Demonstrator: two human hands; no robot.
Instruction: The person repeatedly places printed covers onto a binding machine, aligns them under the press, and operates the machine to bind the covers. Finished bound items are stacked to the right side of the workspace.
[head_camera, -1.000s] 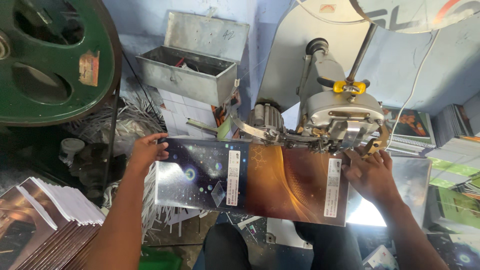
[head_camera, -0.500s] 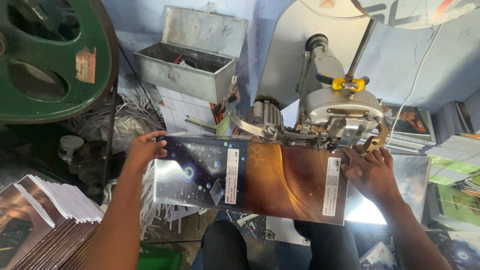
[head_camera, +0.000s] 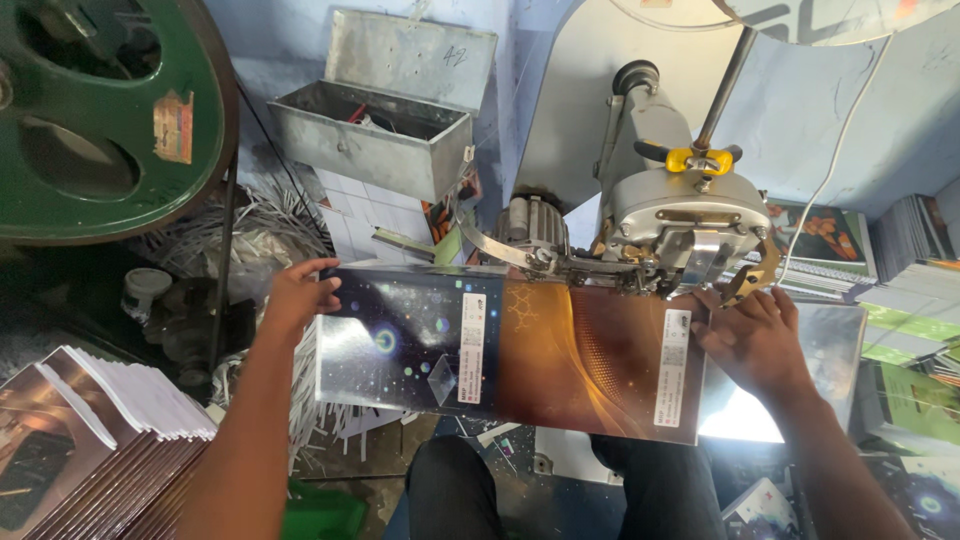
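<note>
A glossy printed cover sheet, dark blue with stars on one half and orange-brown on the other (head_camera: 520, 350), lies spread open under the head of a grey metal stitching machine (head_camera: 680, 225), its far edge tucked beneath the mechanism so that the contact point is hidden. The left hand (head_camera: 298, 295) grips the sheet's left far corner, the fingers curled over the edge with the tips out of sight behind it. The right hand (head_camera: 755, 340) lies flat on the sheet's right edge, the fingers spread and pressing down just below the machine's brass-coloured guide; whether the thumb hooks under the sheet cannot be told. The worktop carrying the sheet is almost wholly covered. A stack of bound booklets with white spines (head_camera: 90, 430) sits low on the left, cut off by the frame. A large green flywheel (head_camera: 100, 110) is cropped at the upper left, and an open grey metal box (head_camera: 375, 125) stands behind, its contents too dark to make out. Shredded paper strips (head_camera: 250, 225) lie beneath it.
</note>
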